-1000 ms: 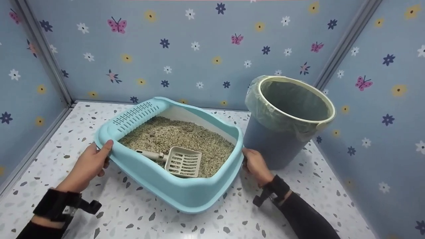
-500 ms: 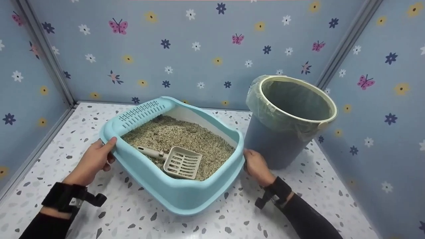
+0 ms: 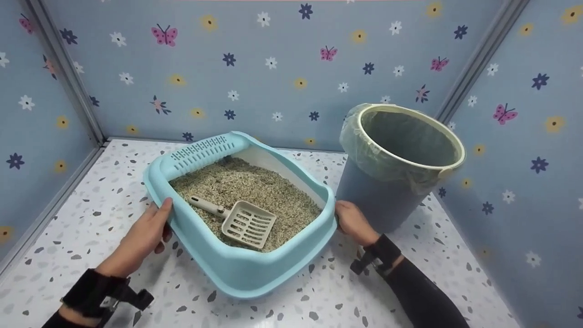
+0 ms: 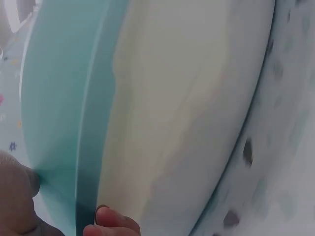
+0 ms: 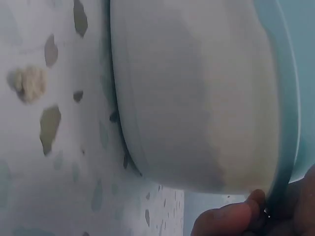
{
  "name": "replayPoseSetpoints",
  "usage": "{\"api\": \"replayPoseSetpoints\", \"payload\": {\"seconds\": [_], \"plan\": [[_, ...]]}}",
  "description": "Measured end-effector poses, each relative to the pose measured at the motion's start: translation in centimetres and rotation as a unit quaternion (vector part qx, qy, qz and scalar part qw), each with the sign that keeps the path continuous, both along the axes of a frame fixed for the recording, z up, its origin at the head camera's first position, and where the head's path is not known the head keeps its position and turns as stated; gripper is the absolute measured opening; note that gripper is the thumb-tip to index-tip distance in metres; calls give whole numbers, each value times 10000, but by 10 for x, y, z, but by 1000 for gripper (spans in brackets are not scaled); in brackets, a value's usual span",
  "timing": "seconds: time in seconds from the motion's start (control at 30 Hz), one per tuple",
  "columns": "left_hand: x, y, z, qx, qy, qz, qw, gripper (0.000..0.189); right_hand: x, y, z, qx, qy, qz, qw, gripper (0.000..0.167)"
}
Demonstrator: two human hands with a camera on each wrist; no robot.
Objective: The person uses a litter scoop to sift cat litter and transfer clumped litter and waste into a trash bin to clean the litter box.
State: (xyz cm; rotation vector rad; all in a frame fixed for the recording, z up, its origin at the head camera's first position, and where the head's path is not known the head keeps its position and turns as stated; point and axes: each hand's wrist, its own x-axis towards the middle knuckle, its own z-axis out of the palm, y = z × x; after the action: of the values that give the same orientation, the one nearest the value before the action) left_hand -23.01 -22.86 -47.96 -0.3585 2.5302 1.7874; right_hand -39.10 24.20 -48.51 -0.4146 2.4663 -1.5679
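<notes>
A light blue cat litter box (image 3: 246,269) sits at an angle on the speckled tabletop, part filled with brownish litter (image 3: 255,182). A beige slotted litter scoop (image 3: 250,223) lies on the litter, its handle toward the left wall of the box. My left hand (image 3: 148,230) grips the rim at the left side, thumb on top and fingertips (image 4: 115,219) underneath. At the right corner my right hand (image 3: 355,221) pinches the rim between thumb and fingers (image 5: 226,216), most of them hidden in the head view.
Close behind my right hand stands a blue-grey trash bin (image 3: 378,196) with a cream rim and a translucent liner (image 3: 360,146). Flower-patterned panels (image 3: 273,68) enclose the back and both sides of the tabletop (image 3: 123,182). A small pale crumb (image 5: 32,83) lies near the box.
The litter box has turned clockwise in the head view, its back end shifting right and its front corner left. My left hand has moved right with it; my right hand has barely moved.
</notes>
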Motion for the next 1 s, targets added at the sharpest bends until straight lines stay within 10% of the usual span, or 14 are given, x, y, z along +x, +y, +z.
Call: {"api": "replayPoseSetpoints", "payload": {"seconds": [0.43,0.67,1.0], "plan": [[-15,-4,0,242,65,-71,9997,71,10,4,-5,756,582,87,9954,51],[-37,-22,-2,604,123,-214,9979,71,38,7,-5,-25,-344,751,9966,44],[0,1,1,599,175,-520,9967,91,-3,-6,-2,-177,-587,876,9943,46]]}}
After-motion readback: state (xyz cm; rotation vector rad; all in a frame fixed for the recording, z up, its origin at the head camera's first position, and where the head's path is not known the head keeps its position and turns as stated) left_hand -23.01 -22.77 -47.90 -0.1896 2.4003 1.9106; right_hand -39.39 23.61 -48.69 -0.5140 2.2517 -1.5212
